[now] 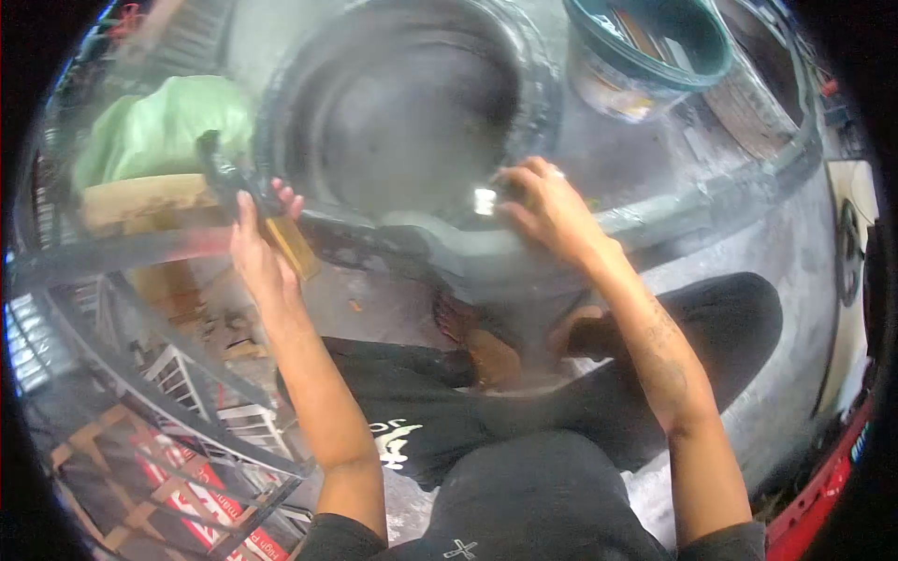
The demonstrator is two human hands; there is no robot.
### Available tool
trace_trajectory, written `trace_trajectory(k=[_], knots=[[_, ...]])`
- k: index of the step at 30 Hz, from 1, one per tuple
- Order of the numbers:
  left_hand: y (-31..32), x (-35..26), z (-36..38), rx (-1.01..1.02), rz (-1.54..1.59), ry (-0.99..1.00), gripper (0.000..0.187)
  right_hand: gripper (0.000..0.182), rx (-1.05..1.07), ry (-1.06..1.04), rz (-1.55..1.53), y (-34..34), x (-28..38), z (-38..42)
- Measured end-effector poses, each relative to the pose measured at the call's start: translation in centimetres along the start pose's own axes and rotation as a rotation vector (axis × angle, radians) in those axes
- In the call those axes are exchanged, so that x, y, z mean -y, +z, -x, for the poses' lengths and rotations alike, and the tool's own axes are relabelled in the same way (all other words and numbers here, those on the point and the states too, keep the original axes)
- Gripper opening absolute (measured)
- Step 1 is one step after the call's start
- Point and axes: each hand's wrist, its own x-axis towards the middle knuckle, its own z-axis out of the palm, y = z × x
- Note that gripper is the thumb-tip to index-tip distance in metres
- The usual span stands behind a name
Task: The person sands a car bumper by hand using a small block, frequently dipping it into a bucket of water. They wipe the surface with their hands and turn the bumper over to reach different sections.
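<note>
My left hand is closed around a dark, blurred tool with a yellow-brown, block-like end sticking out below the palm. Between the fingertips of my right hand is a small, bright, shiny piece, too smeared by motion to name. That hand hovers over the near right edge of a large grey round form, whose deep circular hollow lies ahead of me. The tool overlaps the form's left side in this view.
A bucket with several tools in it stands at the back right. To the left, a green bag rests on a cardboard box. Metal bars and red-and-white boxes lie at lower left. My legs are folded close to the form.
</note>
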Motion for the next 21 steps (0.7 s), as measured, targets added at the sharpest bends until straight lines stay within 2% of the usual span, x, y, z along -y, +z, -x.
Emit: trace_trajectory(k=[3,5,11,12,13,14,16,18,20,21], knots=[[4.0,-0.1,1.1,0.044,-0.068,-0.054,0.044,0.045,-0.006,0.044,0.045,-1.6,-0.1,0.5],[5.9,-0.6,1.7,0.131,-0.051,-0.013,0.043,0.042,-0.029,0.041,0.082,-2.4,-0.6,0.9],[7.8,-1.2,2.9,0.171,-0.009,-0.081,0.041,0.033,-0.011,0.138,0.287,-5.8,0.0,3.5],[7.8,-1.5,3.0,0.173,0.0,-0.081,0.041,0.035,0.017,0.153,0.363,-6.1,-0.2,4.0],[7.8,-1.7,3.1,0.181,0.016,-0.083,0.041,0.047,0.008,0.178,0.396,-6.2,-0.5,4.3],[7.5,-1.9,3.2,0.16,-0.003,-0.077,0.041,0.047,0.005,0.186,0.417,-6.0,-0.7,4.8],[7.6,-2.0,3.5,0.176,0.026,-0.094,0.042,0.058,0.129,0.31,0.517,-5.9,-0.6,5.2],[7.2,-2.1,3.8,0.158,-0.028,-0.054,0.042,0.066,0.025,0.275,0.573,-4.4,-2.3,5.6],[5.8,-1.5,3.6,0.175,-0.023,-0.06,0.042,0.066,0.059,0.359,0.52,-4.3,-1.1,5.3],[5.3,-1.3,3.4,0.154,-0.057,-0.049,0.043,0.067,0.046,0.328,0.526,-3.4,-1.5,5.3]])
